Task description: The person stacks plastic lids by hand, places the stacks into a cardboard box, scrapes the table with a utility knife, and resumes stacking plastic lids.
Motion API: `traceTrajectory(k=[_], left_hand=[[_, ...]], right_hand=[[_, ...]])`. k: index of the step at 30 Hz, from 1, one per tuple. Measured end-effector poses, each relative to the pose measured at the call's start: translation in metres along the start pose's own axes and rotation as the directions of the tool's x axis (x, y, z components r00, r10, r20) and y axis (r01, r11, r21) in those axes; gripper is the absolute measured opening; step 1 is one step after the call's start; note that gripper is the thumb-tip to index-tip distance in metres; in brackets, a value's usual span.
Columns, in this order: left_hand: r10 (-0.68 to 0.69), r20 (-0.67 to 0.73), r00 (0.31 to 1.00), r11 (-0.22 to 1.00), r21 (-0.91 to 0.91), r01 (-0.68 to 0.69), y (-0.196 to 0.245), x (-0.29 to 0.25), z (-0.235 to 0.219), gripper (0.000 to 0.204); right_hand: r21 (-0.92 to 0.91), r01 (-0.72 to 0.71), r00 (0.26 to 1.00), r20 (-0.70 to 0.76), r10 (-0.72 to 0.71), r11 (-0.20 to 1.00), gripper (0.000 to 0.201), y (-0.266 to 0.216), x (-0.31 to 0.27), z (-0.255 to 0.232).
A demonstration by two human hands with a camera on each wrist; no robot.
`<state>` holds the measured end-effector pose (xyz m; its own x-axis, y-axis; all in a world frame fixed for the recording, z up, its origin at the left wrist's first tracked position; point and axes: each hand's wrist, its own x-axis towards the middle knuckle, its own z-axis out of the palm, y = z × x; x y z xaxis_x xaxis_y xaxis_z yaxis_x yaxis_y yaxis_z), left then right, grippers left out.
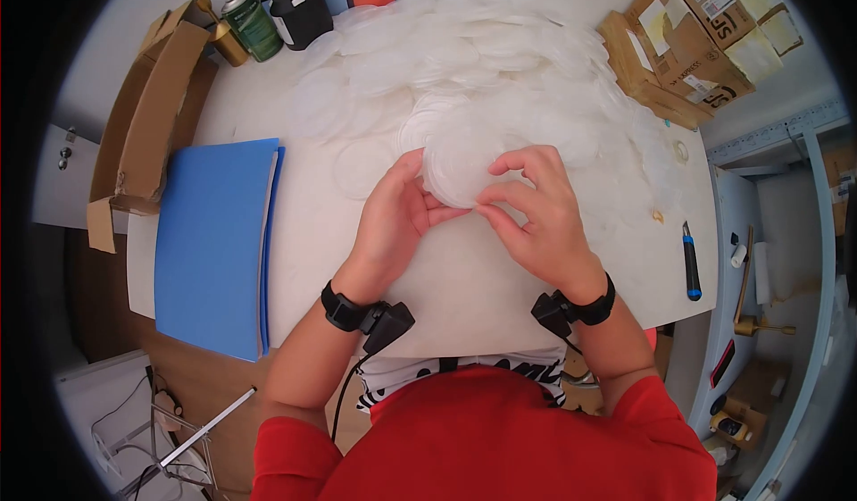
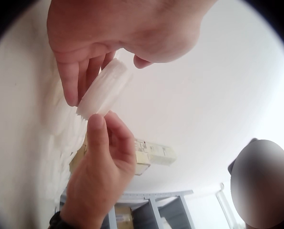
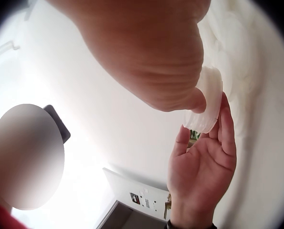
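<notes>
A thick stack of translucent white discs (image 1: 460, 166) is held above the table in the head view. The left hand (image 1: 393, 220) grips the stack from its left side, fingers beneath and thumb at the edge. The right hand (image 1: 540, 220) pinches the stack's lower right edge between thumb and index finger. From the left wrist view the stack (image 2: 103, 88) is seen edge-on between the left hand (image 2: 118, 33) and the right hand (image 2: 101, 167). In the right wrist view the stack (image 3: 209, 100) rests against the left hand's fingers (image 3: 225, 124).
A wide heap of similar discs (image 1: 428, 54) covers the back of the table. On the left lie a blue folder (image 1: 214, 242) and an open cardboard box (image 1: 152, 126). A utility knife (image 1: 690, 264) lies at the right; cardboard boxes (image 1: 687, 45) stand back right.
</notes>
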<state>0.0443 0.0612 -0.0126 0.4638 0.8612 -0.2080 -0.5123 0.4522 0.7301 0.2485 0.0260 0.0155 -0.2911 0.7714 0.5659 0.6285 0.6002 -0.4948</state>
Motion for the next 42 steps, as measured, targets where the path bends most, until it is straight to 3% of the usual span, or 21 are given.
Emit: traceTrajectory(k=[9, 11, 15, 19, 21, 22, 24, 25, 27, 28, 30, 42], left_hand=[[-0.004, 0.018, 1.000, 1.000, 0.025, 0.003, 0.001, -0.001, 0.002, 0.052], [0.008, -0.056, 0.998, 0.987, 0.164, 0.001, 0.001, -0.003, 0.006, 0.047], [-0.004, -0.068, 0.998, 0.985, 0.173, 0.016, 0.002, -0.004, 0.006, 0.045], [0.020, -0.035, 0.999, 0.985, 0.173, -0.013, 0.002, -0.007, 0.010, 0.045], [0.019, -0.023, 1.000, 0.978, 0.207, -0.014, 0.001, -0.008, 0.013, 0.045], [0.039, -0.013, 0.999, 0.973, 0.228, -0.035, 0.001, -0.010, 0.015, 0.045], [0.056, 0.001, 0.998, 0.967, 0.248, -0.055, -0.001, -0.011, 0.016, 0.045], [0.058, 0.018, 0.998, 0.968, 0.243, -0.061, -0.001, -0.011, 0.014, 0.046], [0.056, 0.040, 0.998, 0.969, 0.240, -0.064, -0.002, -0.012, 0.012, 0.046], [0.072, 0.056, 0.996, 0.966, 0.246, -0.083, -0.002, -0.012, 0.011, 0.047], [0.085, 0.077, 0.993, 0.962, 0.252, -0.102, -0.003, -0.012, 0.011, 0.048], [0.099, 0.088, 0.991, 0.957, 0.263, -0.118, -0.007, -0.012, 0.008, 0.047]], right_hand=[[-0.018, 0.018, 1.000, 0.012, -0.018, 1.000, 0.019, 0.000, 0.000, 0.002], [-0.029, 0.029, 0.999, 0.014, -0.028, 0.999, 0.020, 0.001, 0.000, 0.002], [-0.013, 0.043, 0.999, 0.011, -0.043, 0.999, 0.024, 0.004, -0.001, 0.000], [0.110, -0.068, 0.994, -0.081, 0.077, 0.992, 0.032, 0.003, -0.002, -0.003], [0.221, -0.258, 0.949, -0.123, 0.289, 0.941, 0.036, 0.008, -0.004, -0.004], [0.216, -0.261, 0.947, -0.129, 0.293, 0.941, 0.036, 0.011, -0.005, -0.003], [0.565, -0.386, 0.868, -0.045, 0.495, 0.729, 0.040, 0.016, -0.006, -0.002], [0.565, -0.387, 0.866, -0.048, 0.497, 0.728, 0.040, 0.017, -0.006, -0.003], [0.711, -0.443, 0.832, 0.100, 0.546, 0.545, 0.044, 0.018, -0.005, -0.006], [0.711, -0.443, 0.830, 0.095, 0.549, 0.546, 0.044, 0.019, -0.005, -0.008], [0.748, -0.545, 0.779, 0.286, 0.558, 0.378, 0.044, 0.020, -0.005, -0.013], [0.764, -0.541, 0.776, 0.292, 0.560, 0.351, 0.037, 0.020, -0.005, -0.015]])
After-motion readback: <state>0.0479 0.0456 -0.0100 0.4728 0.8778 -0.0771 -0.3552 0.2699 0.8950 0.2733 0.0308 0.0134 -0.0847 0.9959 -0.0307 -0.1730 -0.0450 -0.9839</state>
